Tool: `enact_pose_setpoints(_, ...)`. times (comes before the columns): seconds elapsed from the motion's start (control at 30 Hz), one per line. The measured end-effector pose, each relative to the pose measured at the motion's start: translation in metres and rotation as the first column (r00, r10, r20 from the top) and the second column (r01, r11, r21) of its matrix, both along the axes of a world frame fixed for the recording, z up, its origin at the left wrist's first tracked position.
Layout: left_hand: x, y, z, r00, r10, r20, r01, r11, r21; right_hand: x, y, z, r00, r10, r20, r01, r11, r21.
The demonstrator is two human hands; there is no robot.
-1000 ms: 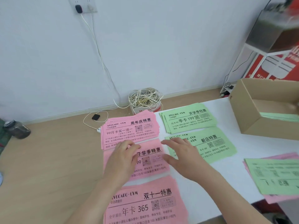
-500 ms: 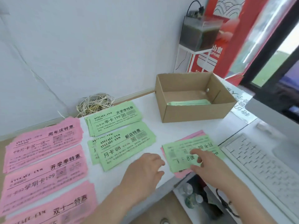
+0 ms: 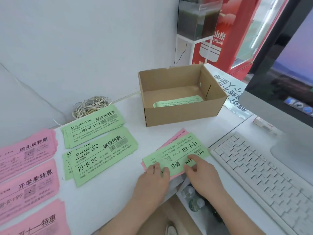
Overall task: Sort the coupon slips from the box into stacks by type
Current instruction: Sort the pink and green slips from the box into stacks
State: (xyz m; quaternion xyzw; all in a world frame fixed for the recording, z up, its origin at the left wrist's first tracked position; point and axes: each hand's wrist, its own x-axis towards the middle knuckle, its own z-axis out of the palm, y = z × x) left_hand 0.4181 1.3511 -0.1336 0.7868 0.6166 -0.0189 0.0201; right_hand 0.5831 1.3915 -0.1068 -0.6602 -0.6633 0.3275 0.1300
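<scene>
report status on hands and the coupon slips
Left hand and right hand both resting on top green slip of mixed pile. More green slips in box. Keyboard close on right, not blocking.

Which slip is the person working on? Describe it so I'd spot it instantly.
Find the open cardboard box; nearer the person, left of the keyboard, lies a small pile under the left hand and right hand. It is the top green slip: unlike the sorted green stacks, its print is upside down and pink slips lie beneath.
</scene>
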Motion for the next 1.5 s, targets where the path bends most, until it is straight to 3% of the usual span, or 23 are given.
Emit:
enact_pose_setpoints(0.07,0.001,-0.002,0.002,0.999,-0.030,0.038,0.030,1.000,-0.002,-0.001,0.004,-0.002,0.978,-0.114,-0.177,0.109,0.993,-0.038)
enact_pose_setpoints(0.13,0.008,-0.002,0.006,0.996,-0.027,0.088,0.029,0.999,-0.023,-0.003,0.008,-0.004,0.964,-0.140,-0.227,0.134,0.990,-0.039)
enact_pose_setpoints(0.23,0.022,-0.006,0.026,0.974,-0.053,0.220,0.073,0.994,-0.084,-0.001,0.020,0.002,0.983,-0.079,-0.167,0.092,0.993,0.072)
enact_pose_setpoints(0.33,0.022,-0.005,0.036,0.865,0.089,0.495,0.042,0.968,-0.247,0.010,0.043,0.016,0.988,0.157,0.008,-0.156,0.970,0.185)
enact_pose_setpoints(0.43,0.000,0.006,0.047,0.777,0.056,0.628,-0.181,0.974,0.137,0.017,0.072,0.037,0.893,0.401,0.206,-0.435,0.887,0.156)
enact_pose_setpoints(0.47,-0.010,0.013,0.050,0.772,0.141,0.620,-0.305,0.938,0.165,0.016,0.083,0.043,0.856,0.444,0.266,-0.488,0.864,0.128)
enact_pose_setpoints(0.53,-0.026,0.025,0.052,0.716,0.348,0.606,-0.453,0.891,0.023,0.006,0.102,0.047,0.784,0.503,0.363,-0.570,0.815,0.100)
enact_pose_setpoints(0.63,-0.029,0.030,0.043,0.502,0.588,0.634,-0.542,0.785,-0.299,-0.020,0.115,0.036,0.704,0.570,0.424,-0.665,0.738,0.112)
enact_pose_setpoints(0.73,-0.031,0.023,0.026,0.426,0.651,0.628,-0.619,0.716,-0.323,-0.033,0.117,0.022,0.741,0.535,0.406,-0.648,0.729,0.221)
enact_pose_setpoints(0.83,-0.032,0.014,0.021,0.396,0.675,0.623,-0.654,0.683,-0.324,-0.016,0.107,0.020,0.828,0.464,0.316,-0.538,0.815,0.214)
enact_pose_setpoints(0.9,-0.033,0.011,0.018,0.421,0.682,0.598,-0.665,0.681,-0.308,0.002,0.093,0.018,0.828,0.468,0.310,-0.515,0.852,0.090)
enact_pose_setpoints(1.03,-0.032,0.005,0.017,0.499,0.684,0.532,-0.673,0.693,-0.259,0.018,0.065,0.008,0.724,0.562,0.399,-0.571,0.814,-0.110)
enact_pose_setpoints(1.17,-0.031,-0.004,0.013,0.600,0.669,0.439,-0.655,0.726,-0.210,0.020,0.060,0.003,0.687,0.556,0.468,-0.599,0.798,-0.069)
enact_pose_setpoints(1.3,-0.035,-0.011,0.000,0.750,0.552,0.364,-0.587,0.810,-0.020,0.024,0.067,0.003,0.702,0.576,0.419,-0.599,0.796,-0.089)
enact_pose_setpoints(1.5,-0.050,-0.004,-0.011,0.940,0.263,0.217,-0.281,0.958,0.061,0.032,0.080,0.010,0.738,0.593,0.322,-0.579,0.802,-0.147)
